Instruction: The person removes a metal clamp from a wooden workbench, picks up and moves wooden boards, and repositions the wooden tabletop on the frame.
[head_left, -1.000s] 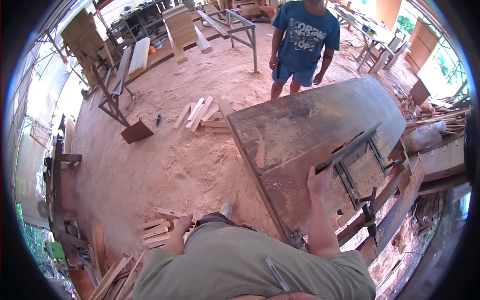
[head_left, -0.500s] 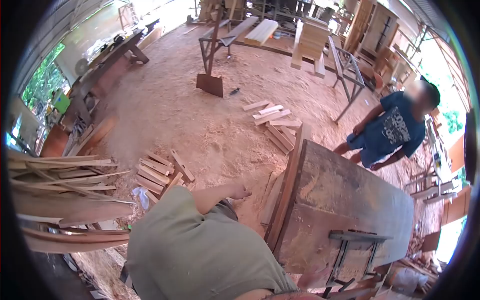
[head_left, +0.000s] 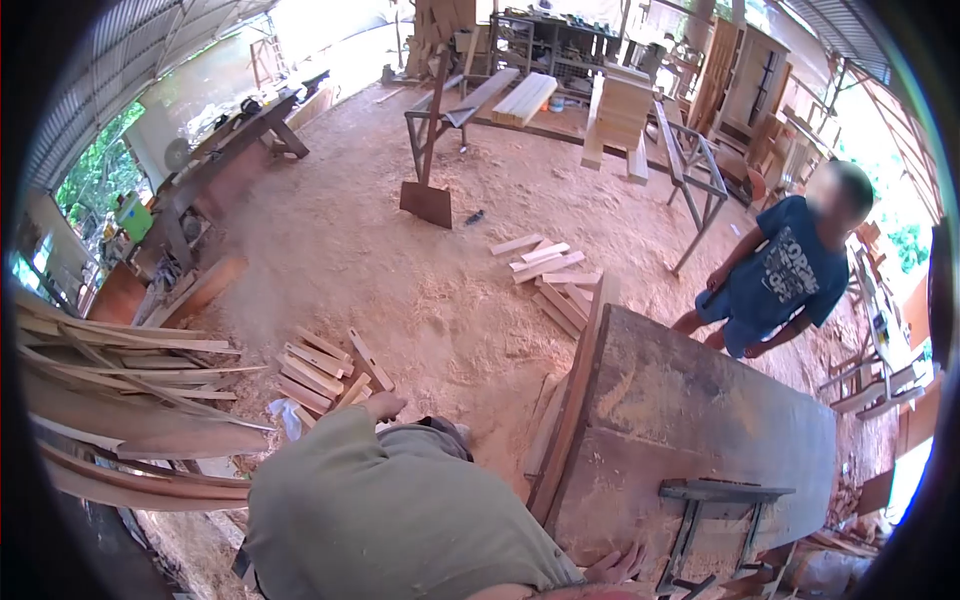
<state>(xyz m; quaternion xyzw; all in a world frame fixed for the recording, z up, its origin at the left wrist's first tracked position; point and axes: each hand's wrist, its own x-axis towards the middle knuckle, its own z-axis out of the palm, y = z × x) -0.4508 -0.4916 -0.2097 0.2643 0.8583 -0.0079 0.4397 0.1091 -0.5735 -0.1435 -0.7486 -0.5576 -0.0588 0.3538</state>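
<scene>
My right hand (head_left: 617, 566) rests with fingers spread on the near edge of a large worn wooden workbench (head_left: 690, 410), left of a dark metal-and-wood stand (head_left: 728, 490) fixed on it. Nothing shows in that hand. My left hand (head_left: 384, 405) hangs low in front of my olive sleeve, away from the bench and nearest a pile of short wood pieces (head_left: 312, 372) on the floor. Its fingers are small and partly hidden, and I see nothing held in it.
Long offcuts (head_left: 130, 365) are stacked at the left. Another pile of short wood pieces (head_left: 548, 262) lies beyond the bench. A shovel (head_left: 427, 204) stands ahead, near metal trestles (head_left: 690, 170). A person in a blue shirt (head_left: 785, 265) stands across the bench. Sawdust covers the floor.
My left hand has drawn back leftward, closer to my body. My right hand, blurred before, now lies flat on the bench. The person across has turned their head slightly.
</scene>
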